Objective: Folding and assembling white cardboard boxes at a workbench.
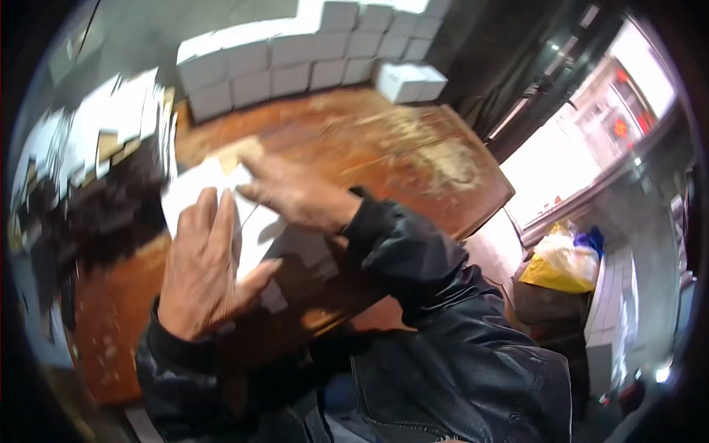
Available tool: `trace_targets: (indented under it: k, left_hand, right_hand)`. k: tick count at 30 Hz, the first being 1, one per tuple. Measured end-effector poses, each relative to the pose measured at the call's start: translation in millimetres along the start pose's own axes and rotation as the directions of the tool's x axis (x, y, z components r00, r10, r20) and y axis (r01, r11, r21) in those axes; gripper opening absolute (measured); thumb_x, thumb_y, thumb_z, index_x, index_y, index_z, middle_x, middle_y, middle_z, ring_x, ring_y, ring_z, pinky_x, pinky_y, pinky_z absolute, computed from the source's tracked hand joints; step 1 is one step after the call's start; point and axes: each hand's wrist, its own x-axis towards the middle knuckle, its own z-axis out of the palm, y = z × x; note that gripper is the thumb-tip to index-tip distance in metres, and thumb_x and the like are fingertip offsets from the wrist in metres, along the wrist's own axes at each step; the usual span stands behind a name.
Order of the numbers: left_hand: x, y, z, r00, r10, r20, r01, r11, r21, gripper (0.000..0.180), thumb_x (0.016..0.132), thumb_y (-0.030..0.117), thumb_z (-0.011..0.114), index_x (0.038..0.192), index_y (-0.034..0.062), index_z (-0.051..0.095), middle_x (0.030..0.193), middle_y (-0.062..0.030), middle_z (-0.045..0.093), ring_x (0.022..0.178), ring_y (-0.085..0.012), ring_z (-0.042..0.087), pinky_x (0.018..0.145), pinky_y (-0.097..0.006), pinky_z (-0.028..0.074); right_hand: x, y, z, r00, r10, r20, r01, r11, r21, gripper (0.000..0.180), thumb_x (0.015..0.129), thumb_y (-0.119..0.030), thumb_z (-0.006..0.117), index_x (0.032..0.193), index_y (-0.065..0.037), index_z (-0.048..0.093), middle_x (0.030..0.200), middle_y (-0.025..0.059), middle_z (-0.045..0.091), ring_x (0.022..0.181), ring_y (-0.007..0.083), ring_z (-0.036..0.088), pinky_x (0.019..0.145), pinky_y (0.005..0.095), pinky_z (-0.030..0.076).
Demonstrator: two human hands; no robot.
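A white folded card piece (258,230) lies on the wooden table in front of me, its flaps partly under my hands. My left hand (196,269) rests on its near left side, fingers stretched out and the thumb held apart to the right. From the right, my right hand (299,193) reaches across the card's far edge. Its thumb presses on the card, and its fingers are bent and blurred beside a tan piece (238,153). The card's exact shape is partly hidden by both hands.
White boxes (292,52) stand stacked in rows along the table's (354,140) far edge, with one white box (410,83) at their right end. Piled white and tan card sheets (96,140) stand at left. A yellow bag (557,266) sits at right, near a bright doorway (561,170).
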Motion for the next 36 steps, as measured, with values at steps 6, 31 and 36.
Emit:
trace_targets:
  k: [6, 31, 36]
  left_hand:
    - [3.0, -2.5, -3.0, 0.997, -0.066, 0.044, 0.070, 0.991, -0.116, 0.090, 0.076, 0.048, 0.069, 0.140, -0.0059, 0.037, 0.132, -0.0288, 0.042, 0.118, -0.0418, 0.045, 0.102, -0.047, 0.038]
    - [8.2, -41.2, -8.6, 0.997, -0.076, -0.008, 0.053, 0.760, -0.647, 0.063, 0.083, 0.039, 0.069, 0.129, -0.0010, 0.055, 0.133, -0.0219, 0.051, 0.128, -0.0346, 0.045, 0.108, -0.041, 0.034]
    - [13.4, -31.5, -4.6, 0.968, -0.087, -0.234, -0.070, 0.803, -0.592, 0.040, 0.085, 0.027, 0.072, 0.116, 0.0027, 0.066, 0.124, -0.0169, 0.060, 0.121, -0.0319, 0.051, 0.103, -0.040, 0.039]
  right_hand:
    - [-2.8, 19.0, -7.0, 0.997, -0.041, 0.069, 0.026, 0.980, 0.199, 0.096, 0.089, -0.067, 0.047, 0.146, 0.006, 0.024, 0.146, 0.0345, 0.031, 0.140, 0.0408, 0.030, 0.115, 0.0434, 0.026]
    - [-7.4, 3.7, -38.1, 0.974, 0.024, 0.226, -0.139, 0.850, 0.508, 0.105, 0.067, -0.015, 0.086, 0.149, -0.004, 0.022, 0.141, 0.0195, 0.043, 0.130, 0.0295, 0.044, 0.101, 0.0407, 0.048]
    - [-11.0, 3.1, -46.4, 0.989, 0.068, 0.132, -0.122, 0.883, 0.453, 0.097, 0.071, -0.013, 0.083, 0.148, -0.002, 0.025, 0.140, 0.0196, 0.044, 0.128, 0.0271, 0.046, 0.098, 0.0376, 0.047]
